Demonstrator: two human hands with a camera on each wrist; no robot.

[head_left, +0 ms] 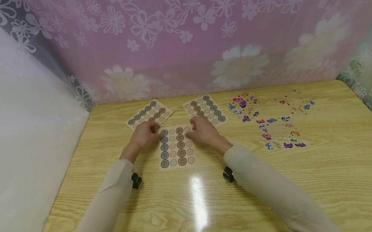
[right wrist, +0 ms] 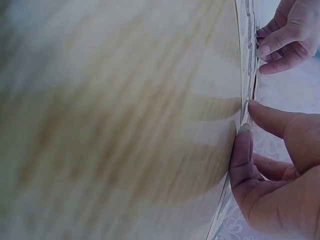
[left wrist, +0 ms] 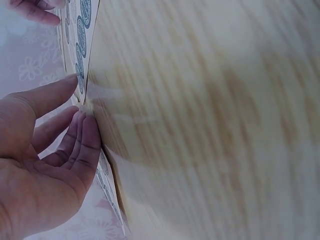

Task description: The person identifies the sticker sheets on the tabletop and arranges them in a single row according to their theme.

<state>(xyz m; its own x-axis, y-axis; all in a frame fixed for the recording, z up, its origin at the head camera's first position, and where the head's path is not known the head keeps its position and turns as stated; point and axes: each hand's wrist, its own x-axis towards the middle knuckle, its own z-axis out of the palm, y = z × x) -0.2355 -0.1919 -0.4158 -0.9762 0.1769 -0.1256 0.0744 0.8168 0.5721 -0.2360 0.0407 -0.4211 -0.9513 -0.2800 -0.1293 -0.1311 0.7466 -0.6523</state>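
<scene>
A tan sheet of round stickers, with columns of dark, pale and brown circles, lies flat before me in the head view. My left hand pinches its upper left corner between thumb and fingers. At the upper right corner my right hand does the same. In the left wrist view the left thumb meets the sheet's edge, fingers bent close by. The right thumb presses the sheet's border in the right wrist view. Two similar sheets lie tilted behind: a left sheet and a right sheet, each partly covered by a hand.
Small colourful stickers lie scattered at the back right of the wooden table. More of them form a rough square outline, including a purple sticker. A pink floral curtain hangs along the table's back edge.
</scene>
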